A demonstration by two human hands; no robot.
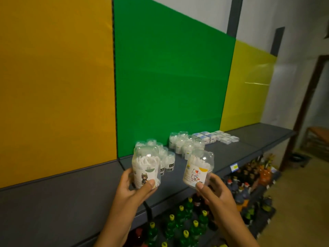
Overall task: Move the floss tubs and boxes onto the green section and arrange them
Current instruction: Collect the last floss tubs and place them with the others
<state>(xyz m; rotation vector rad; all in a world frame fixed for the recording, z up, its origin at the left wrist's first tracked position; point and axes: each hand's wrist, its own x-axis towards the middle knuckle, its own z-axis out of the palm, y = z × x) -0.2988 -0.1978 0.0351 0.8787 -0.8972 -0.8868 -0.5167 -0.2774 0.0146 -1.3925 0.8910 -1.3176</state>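
Farthest left, an orange backing panel (55, 82) is seen above the bare grey shelf (53, 202). Next to it, the green section (170, 82) rises behind the shelf, and a yellow panel (247, 86) follows beyond it.

A clear floss tub with a green-marked cartoon label (145, 168) is held upright by the left hand (132, 186), above the shelf's front edge at the left end of the green section. The fingers are curled round its lower part, with the thumb pressed across the label front.

Behind this tub, a group of clear tubs (164, 157) is set on the shelf against the left end of the green panel. A second cluster of tubs (185, 143) stands a little farther right, nearer the middle of the green section.

A second floss tub with an orange-marked cat label (198, 169) is gripped by the right hand (216, 191), tilted slightly to the right, over the shelf's front edge. The thumb is laid on its lower front and the other fingers are wrapped behind it.

Farther right, small floss boxes (216, 137) are laid in rows at the back of the shelf, at the right end of the green section.

Below the shelf, green bottles with yellow caps (185, 225) are ranged on a lower shelf.
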